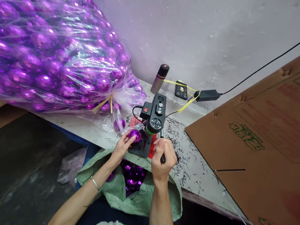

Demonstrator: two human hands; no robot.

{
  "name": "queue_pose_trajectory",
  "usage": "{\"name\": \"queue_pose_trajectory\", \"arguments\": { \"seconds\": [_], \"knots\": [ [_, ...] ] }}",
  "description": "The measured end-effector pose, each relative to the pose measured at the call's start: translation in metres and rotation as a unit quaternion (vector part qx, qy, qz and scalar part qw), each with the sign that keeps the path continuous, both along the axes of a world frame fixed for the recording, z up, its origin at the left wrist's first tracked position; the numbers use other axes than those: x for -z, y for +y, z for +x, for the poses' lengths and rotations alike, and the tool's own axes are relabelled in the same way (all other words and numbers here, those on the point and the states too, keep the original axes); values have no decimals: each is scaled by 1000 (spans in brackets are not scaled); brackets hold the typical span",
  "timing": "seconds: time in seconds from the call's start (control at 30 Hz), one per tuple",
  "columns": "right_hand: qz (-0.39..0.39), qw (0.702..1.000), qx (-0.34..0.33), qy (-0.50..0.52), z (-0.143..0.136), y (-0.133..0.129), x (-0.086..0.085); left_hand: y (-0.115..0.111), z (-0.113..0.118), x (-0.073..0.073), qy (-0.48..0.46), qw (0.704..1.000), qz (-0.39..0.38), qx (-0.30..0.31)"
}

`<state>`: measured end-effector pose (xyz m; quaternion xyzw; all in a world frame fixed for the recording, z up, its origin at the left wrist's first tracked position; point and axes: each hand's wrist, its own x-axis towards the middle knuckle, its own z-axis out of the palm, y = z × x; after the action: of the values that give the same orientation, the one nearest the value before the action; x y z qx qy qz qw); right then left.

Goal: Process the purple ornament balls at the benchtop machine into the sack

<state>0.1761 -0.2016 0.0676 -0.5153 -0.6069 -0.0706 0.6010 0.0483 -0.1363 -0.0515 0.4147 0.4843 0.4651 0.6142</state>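
Observation:
My left hand [122, 146] pinches a shiny purple faceted ball [134, 136] beside the head of a small black bench machine [158, 113]. The machine looks like a mini drill press, with a red switch and round vents. My right hand [164, 159] is wrapped round its black-ended lever handle [163, 159]. The machine's slotted base plate [141, 148] lies between my hands. Whether the ball touches the machine's tool is hidden. Below the table edge, an open green woven sack [139, 203] holds several purple balls [131, 177].
A huge clear bag of purple balls [46, 50], tied at its neck, lies at left. Behind the machine stand a spray can-like cylinder [160, 79], a phone-like black object [181, 90] and a power adapter [207, 95]. Dark shavings [188, 160] litter the table. A cardboard box [266, 140] blocks the right.

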Motion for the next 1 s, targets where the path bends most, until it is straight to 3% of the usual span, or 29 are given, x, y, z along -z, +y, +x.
{"name": "queue_pose_trajectory", "arguments": {
  "seconds": [0.1,0.2,0.3,0.43,0.7,1.0],
  "knots": [
    [-4,1000,5,-7,0,-2,3,2,3,6,126,984,124,11],
    [-8,1000,6,-6,-1,-3,5,2,3,11,261,936,234,23],
    [-15,1000,7,-5,-1,-4,6,3,5,13,318,900,294,44],
    [-18,1000,6,-6,-1,-5,6,5,15,13,333,884,325,56],
    [-7,1000,4,-13,-1,-5,10,6,21,26,323,882,338,52],
    [42,999,8,-30,-2,-1,48,4,23,31,319,875,362,31]
  ]
}}
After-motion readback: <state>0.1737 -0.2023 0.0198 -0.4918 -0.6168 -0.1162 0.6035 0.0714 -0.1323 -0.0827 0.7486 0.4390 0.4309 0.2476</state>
